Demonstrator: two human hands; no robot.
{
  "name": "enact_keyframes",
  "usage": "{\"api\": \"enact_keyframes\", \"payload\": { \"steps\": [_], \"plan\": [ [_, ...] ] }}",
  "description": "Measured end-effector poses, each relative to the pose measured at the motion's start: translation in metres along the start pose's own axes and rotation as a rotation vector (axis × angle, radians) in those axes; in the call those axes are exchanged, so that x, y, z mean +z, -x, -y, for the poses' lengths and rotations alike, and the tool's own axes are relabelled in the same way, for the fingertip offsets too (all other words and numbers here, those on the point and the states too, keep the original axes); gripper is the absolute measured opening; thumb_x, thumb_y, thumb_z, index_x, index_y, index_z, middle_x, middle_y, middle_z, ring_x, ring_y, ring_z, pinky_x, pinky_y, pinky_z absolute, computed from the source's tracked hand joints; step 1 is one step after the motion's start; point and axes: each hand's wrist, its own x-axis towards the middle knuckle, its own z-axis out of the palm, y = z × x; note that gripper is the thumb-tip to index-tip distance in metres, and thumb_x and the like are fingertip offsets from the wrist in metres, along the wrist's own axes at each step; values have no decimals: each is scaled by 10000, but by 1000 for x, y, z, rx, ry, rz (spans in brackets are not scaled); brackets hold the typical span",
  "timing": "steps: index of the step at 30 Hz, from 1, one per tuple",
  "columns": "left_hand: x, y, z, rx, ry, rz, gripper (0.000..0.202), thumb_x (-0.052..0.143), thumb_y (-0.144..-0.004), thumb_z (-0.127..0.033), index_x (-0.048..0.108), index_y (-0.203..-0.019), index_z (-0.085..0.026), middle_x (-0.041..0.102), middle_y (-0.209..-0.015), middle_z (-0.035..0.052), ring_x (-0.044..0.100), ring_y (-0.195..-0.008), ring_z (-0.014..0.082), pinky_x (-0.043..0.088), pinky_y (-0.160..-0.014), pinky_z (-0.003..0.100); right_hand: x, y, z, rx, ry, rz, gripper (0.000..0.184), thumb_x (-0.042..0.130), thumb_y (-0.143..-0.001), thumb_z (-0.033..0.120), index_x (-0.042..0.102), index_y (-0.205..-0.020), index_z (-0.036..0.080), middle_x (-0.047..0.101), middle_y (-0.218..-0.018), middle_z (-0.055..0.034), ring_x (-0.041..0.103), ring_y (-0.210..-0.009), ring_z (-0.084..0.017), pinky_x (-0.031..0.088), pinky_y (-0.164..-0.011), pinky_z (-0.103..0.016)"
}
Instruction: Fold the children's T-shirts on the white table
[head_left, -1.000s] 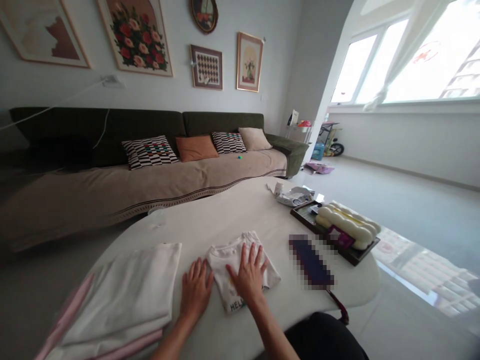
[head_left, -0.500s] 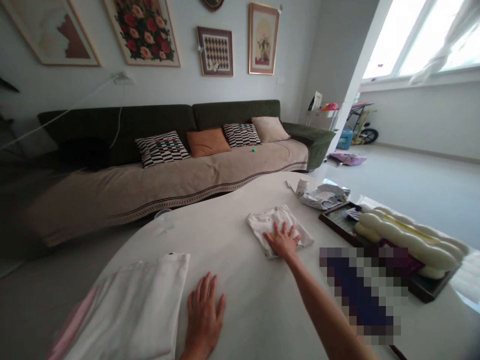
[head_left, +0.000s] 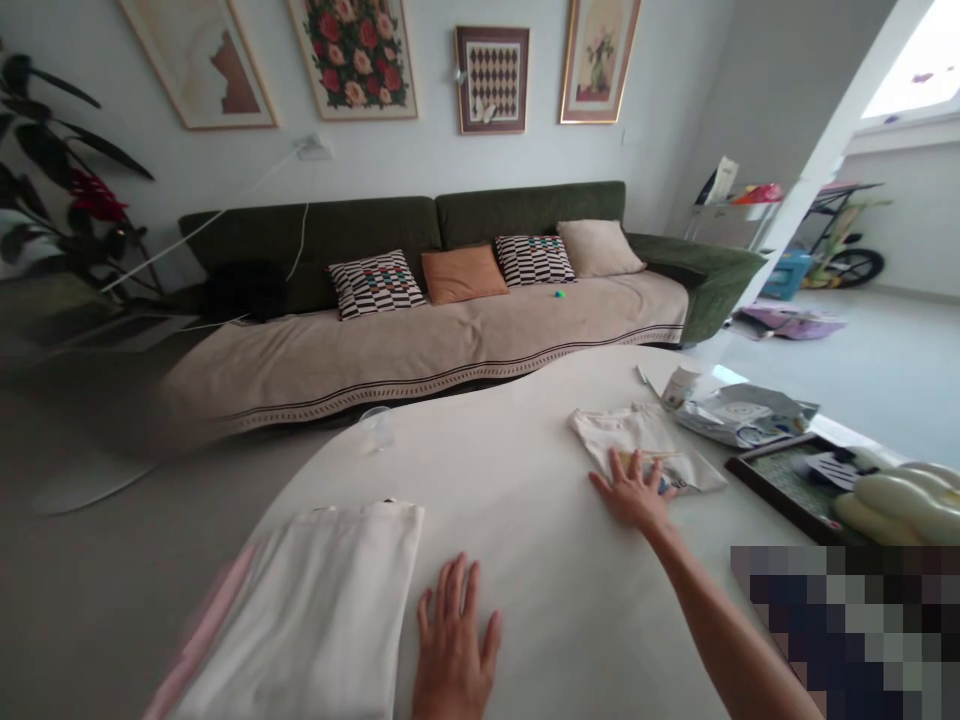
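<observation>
My right hand (head_left: 634,492) lies with fingers spread on the near edge of a small folded white cloth (head_left: 622,430), which looks like a garment with a printed patch. Part of the print is hidden under the fingers. Flat on the white table (head_left: 525,540) rests my left hand (head_left: 454,640), fingers stretched out and holding nothing. Just left of it is a larger folded white cloth (head_left: 322,600), and a pink cloth (head_left: 206,640) shows along its left side.
A clear plastic cup (head_left: 376,428) stands near the table's far left edge. To the right are a white bottle (head_left: 682,385), a silvery plastic packet (head_left: 739,412) and a dark-rimmed tray (head_left: 780,495) with a pale puffy object (head_left: 911,500). Behind runs a green sofa (head_left: 525,205).
The view has swung left, so everything appears further right. My right hand has slid nearer on the small cloth and shows more of its print. My left hand stays flat on the table.
</observation>
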Motion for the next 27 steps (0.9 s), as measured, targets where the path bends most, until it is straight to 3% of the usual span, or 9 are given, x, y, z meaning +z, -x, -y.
{"api": "enact_keyframes", "payload": {
  "steps": [2,5,8,10,12,15,19,23,27],
  "plan": [
    [-2,0,-1,-11,20,14,495,354,-857,-383,345,-1328,-229,307,-1399,72,243,-1281,270,214,-1009,503,4,-4,-5,-3,-3,-27,689,127,-786,669,84,-1382,325,-35,-1465,-57,-49,-1287,-391,82,-927,-629],
    [-5,0,-3,-34,59,35,506,348,-858,-397,334,-1333,-224,287,-1408,79,217,-1291,281,187,-1016,528,-11,-10,-8,-12,-2,-32,654,124,-812,630,112,-1383,311,-6,-1466,-56,-48,-1295,-367,70,-942,-616],
    [-10,1,-5,-48,105,47,505,343,-860,-400,335,-1332,-221,270,-1415,83,196,-1298,289,163,-1022,543,-35,8,18,-45,-40,-71,656,189,-837,574,131,-1392,229,20,-1457,-122,-45,-1299,-364,57,-944,-621],
    [-11,3,-6,-40,132,44,504,340,-862,-392,329,-1335,-218,259,-1419,83,187,-1301,291,151,-1026,547,-47,44,55,-183,-109,-72,645,249,-859,480,151,-1387,123,48,-1440,-192,-8,-1302,-363,76,-958,-609],
    [-11,6,-6,-29,147,22,499,340,-863,-364,322,-1339,-213,258,-1419,84,182,-1303,291,137,-1030,550,-52,100,101,-463,-172,51,596,324,-857,379,254,-1348,49,164,-1412,-224,127,-1298,-331,163,-993,-526],
    [-6,9,-4,-33,157,7,500,373,-846,-332,345,-1328,-201,314,-1392,102,217,-1290,305,141,-1026,557,-54,202,163,-744,-196,170,427,436,-827,369,479,-1226,221,427,-1317,-58,385,-1201,-194,288,-989,-307],
    [-4,4,-1,-52,136,-20,502,394,-834,-347,366,-1315,-206,330,-1385,92,247,-1279,299,171,-1022,550,-70,310,206,-876,-218,208,406,453,-823,379,495,-1208,260,449,-1297,-64,431,-1161,-247,335,-950,-402],
    [-14,8,-6,-27,103,23,474,369,-848,-346,392,-1294,-190,307,-1397,96,226,-1291,273,192,-1027,517,-83,347,208,-1065,-233,336,507,565,-749,316,468,-1239,228,415,-1325,-86,391,-1193,-267,380,-917,-397],
    [-35,60,-13,123,174,191,479,372,-843,-355,385,-1302,-216,307,-1399,79,200,-1300,276,172,-1038,496,-59,345,199,-1111,-254,375,595,546,-739,200,368,-1306,242,347,-1371,-72,329,-1242,-234,365,-946,-380]
  ]
}}
